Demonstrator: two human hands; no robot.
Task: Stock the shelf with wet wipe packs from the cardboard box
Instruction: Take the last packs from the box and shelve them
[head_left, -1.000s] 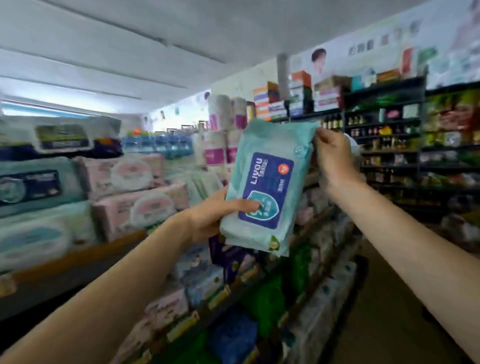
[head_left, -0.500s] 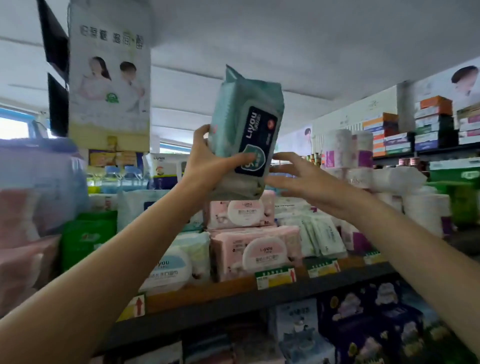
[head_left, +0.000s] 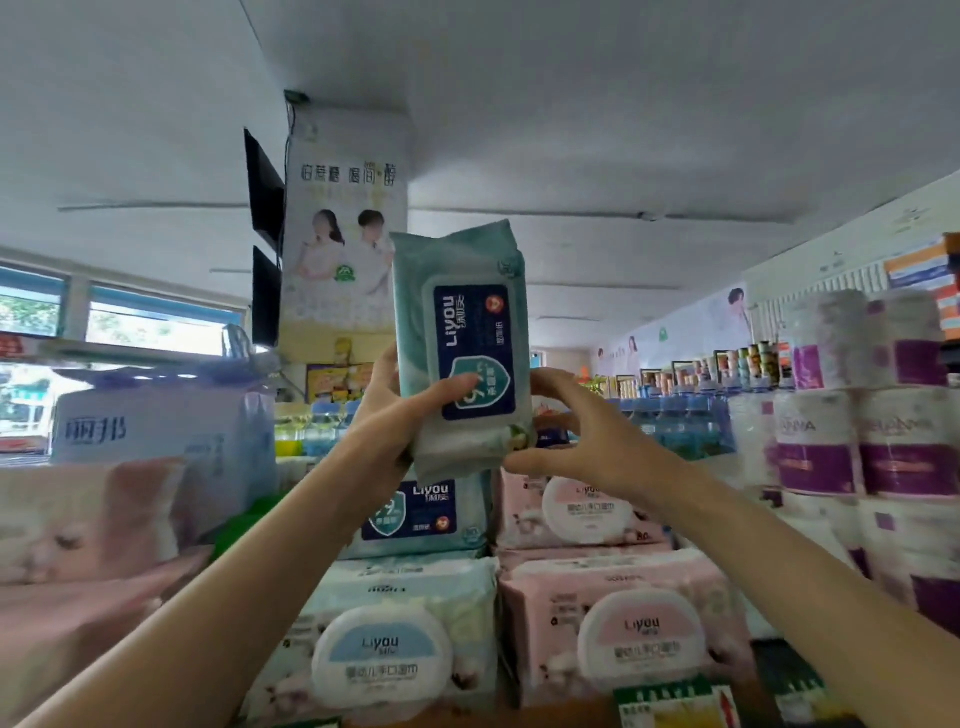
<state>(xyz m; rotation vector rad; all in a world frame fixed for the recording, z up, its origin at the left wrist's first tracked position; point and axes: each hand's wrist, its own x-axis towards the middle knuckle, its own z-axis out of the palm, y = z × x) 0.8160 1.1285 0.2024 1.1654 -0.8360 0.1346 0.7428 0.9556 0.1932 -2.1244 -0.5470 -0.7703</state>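
Nearest to me, at the front of the shelf, sit two capped packs side by side: a pale blue pack on the left and a pink pack on the right. They form the base layer, so anything new has to go on top.

Above them I hold the teal wet wipe pack upright, its dark label facing me, so I can see which way round it goes before laying it down. My left hand has its grip clamped on the pack's lower left part, thumb across the front and fingers behind, carrying the weight. My right hand cups the bottom right corner, fingers curved around it, to steady the soft pack and steer it. The pack hangs just over a matching teal pack already stacked on the blue one, which I judge to be its landing spot; a second pink pack sits to its right.

Farther right stand the tissue rolls in purple wrap. Far behind the packs rises a pillar with a poster. The cardboard box is not in view.
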